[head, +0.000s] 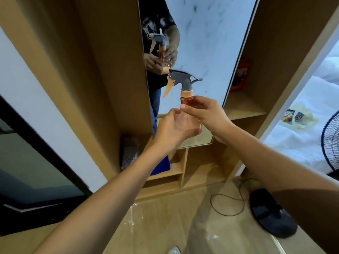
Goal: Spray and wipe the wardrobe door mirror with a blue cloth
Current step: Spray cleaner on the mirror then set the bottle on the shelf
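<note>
Head view: spray bottle [189,99], upright, in front of the mirror [205,52]. R hand [205,114] fingers curled round its orange body; L hand [176,129] fingers relaxed, cupped under its base. Blue cloth [161,167] lies on a shelf [176,171] below the fingers, partly hidden by L forearm.

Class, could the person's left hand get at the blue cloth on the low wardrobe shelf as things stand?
Probably yes. The left hand only cups the orange plastic spray bottle, which the right hand grips. The blue cloth lies on an open wooden shelf just below the left forearm, with nothing between.
</note>
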`<action>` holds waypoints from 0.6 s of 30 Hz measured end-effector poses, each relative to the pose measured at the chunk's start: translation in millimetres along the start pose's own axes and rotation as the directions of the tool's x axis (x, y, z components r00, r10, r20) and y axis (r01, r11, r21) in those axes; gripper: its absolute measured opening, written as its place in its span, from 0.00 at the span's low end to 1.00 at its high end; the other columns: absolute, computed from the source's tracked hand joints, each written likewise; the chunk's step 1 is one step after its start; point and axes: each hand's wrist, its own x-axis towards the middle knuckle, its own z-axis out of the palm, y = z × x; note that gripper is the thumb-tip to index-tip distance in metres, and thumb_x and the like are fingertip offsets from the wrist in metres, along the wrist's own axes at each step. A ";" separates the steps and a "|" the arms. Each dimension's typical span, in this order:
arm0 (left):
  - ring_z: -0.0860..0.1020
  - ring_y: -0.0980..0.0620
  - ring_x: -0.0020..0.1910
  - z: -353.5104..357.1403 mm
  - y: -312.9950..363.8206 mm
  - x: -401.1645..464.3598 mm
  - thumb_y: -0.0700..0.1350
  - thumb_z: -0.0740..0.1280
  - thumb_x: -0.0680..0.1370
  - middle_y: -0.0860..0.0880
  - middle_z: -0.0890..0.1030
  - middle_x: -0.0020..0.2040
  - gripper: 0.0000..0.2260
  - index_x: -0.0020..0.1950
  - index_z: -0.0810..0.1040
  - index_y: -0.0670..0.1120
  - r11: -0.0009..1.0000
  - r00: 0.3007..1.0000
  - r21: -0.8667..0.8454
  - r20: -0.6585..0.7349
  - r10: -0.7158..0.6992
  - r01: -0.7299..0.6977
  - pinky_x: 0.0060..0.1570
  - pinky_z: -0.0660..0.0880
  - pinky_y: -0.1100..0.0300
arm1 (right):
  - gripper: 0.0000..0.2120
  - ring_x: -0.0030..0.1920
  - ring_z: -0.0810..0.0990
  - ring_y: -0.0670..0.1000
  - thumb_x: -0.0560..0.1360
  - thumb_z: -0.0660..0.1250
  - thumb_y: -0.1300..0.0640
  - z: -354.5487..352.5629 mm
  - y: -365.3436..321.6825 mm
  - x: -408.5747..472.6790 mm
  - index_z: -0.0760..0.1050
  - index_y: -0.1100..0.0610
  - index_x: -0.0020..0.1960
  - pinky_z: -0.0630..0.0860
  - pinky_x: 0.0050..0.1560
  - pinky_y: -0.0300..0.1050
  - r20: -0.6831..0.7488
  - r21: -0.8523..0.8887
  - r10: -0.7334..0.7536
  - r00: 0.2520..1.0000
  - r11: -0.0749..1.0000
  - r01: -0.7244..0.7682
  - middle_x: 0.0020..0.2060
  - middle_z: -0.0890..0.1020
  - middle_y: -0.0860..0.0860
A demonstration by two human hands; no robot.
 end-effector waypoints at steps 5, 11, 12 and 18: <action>0.75 0.52 0.59 13.7 19.8 42.1 0.57 0.77 0.66 0.50 0.75 0.64 0.36 0.69 0.67 0.49 0.997 0.997 0.051 0.048 0.056 -0.058 0.58 0.75 0.57 | 0.14 0.49 0.84 0.47 0.73 0.73 0.54 -35.0 -13.9 33.4 0.81 0.59 0.56 0.79 0.51 0.38 0.000 0.032 -0.030 1.000 0.999 0.030 0.49 0.86 0.53; 0.77 0.56 0.52 30.7 44.3 80.9 0.58 0.78 0.65 0.54 0.77 0.56 0.34 0.66 0.69 0.49 0.990 0.993 0.100 0.075 0.089 -0.096 0.47 0.73 0.66 | 0.11 0.49 0.84 0.48 0.74 0.73 0.55 -68.8 -18.4 63.2 0.81 0.59 0.55 0.79 0.54 0.43 -0.023 0.091 -0.062 0.998 0.994 0.063 0.48 0.86 0.52; 0.77 0.56 0.52 32.8 47.7 84.5 0.58 0.78 0.65 0.54 0.77 0.56 0.34 0.66 0.69 0.49 0.990 0.993 0.108 0.078 0.085 -0.093 0.46 0.73 0.66 | 0.11 0.50 0.84 0.48 0.74 0.73 0.55 -73.4 -18.1 66.9 0.81 0.59 0.55 0.79 0.56 0.44 -0.025 0.095 -0.067 0.997 0.993 0.069 0.48 0.86 0.52; 0.75 0.59 0.50 51.4 73.3 105.4 0.56 0.77 0.67 0.55 0.75 0.55 0.33 0.67 0.68 0.49 0.991 0.995 0.122 0.091 0.052 -0.062 0.45 0.72 0.68 | 0.11 0.50 0.84 0.52 0.75 0.72 0.56 -106.5 -21.4 87.5 0.81 0.61 0.54 0.79 0.58 0.48 -0.002 0.116 -0.117 0.993 0.986 0.116 0.48 0.85 0.57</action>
